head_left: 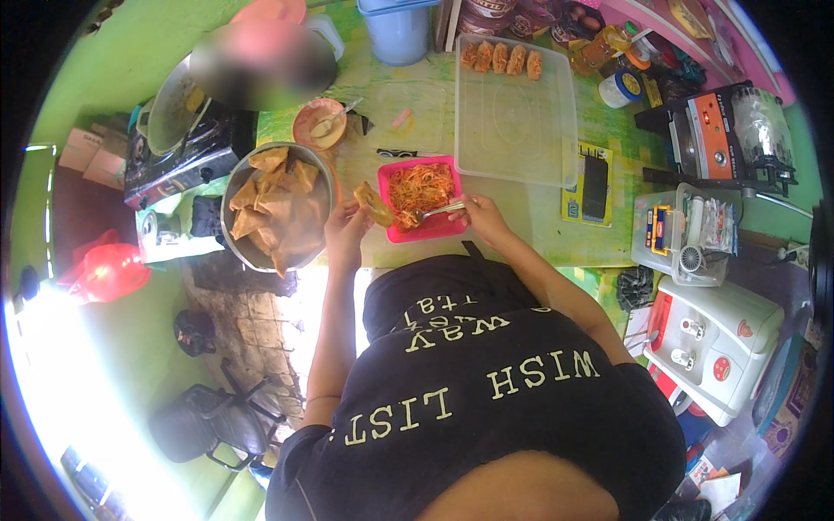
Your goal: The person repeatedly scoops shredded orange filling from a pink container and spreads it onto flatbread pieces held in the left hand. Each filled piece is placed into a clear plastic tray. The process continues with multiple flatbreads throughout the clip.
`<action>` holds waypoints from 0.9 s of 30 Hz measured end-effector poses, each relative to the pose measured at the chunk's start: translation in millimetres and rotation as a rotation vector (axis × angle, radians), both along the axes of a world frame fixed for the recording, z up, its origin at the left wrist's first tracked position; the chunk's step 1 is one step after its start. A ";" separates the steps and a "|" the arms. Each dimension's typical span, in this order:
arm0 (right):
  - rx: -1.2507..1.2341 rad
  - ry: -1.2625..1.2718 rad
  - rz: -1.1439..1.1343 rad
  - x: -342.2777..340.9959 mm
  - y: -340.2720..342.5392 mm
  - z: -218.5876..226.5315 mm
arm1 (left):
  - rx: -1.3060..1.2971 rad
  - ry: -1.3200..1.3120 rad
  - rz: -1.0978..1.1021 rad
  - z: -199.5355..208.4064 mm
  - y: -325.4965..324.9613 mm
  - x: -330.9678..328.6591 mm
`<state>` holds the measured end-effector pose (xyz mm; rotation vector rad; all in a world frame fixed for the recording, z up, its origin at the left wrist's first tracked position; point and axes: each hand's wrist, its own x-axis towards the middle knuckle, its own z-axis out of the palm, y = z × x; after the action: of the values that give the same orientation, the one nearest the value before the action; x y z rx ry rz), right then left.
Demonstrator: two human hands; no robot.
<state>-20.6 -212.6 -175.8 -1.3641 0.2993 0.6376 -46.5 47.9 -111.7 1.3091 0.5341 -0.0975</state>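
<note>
My left hand pinches a golden-brown fried piece, opened like a pocket, at the left rim of a pink tray. Orange-red shredded filling, like noodles, fills much of that tray. In my right hand is a metal spoon, its bowl end down in the filling near the pocket. Left of my left hand stands a big metal bowl heaped with brown triangular fried pieces.
A clear plastic container with several orange-brown filled pieces lies beyond my right hand. A small bowl of pale paste holds a spoon. A dark phone lies right. A stove stands left, jars at far right.
</note>
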 end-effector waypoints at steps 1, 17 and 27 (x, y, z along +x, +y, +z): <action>-0.066 -0.083 0.034 -0.1 0.8 1.7 | -0.002 0.000 -0.002 1.1 0.0 0.1; -0.342 -0.588 0.232 -24.9 38.4 32.6 | -0.032 -0.015 -0.073 12.7 7.0 -0.1; -0.160 -0.096 -0.135 -32.6 33.1 -0.3 | 0.029 -0.025 -0.117 22.8 25.9 8.4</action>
<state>-53.1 -179.5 -176.2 -1.5084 0.3678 0.4421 -38.1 73.8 -89.0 1.3678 0.4390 -0.1713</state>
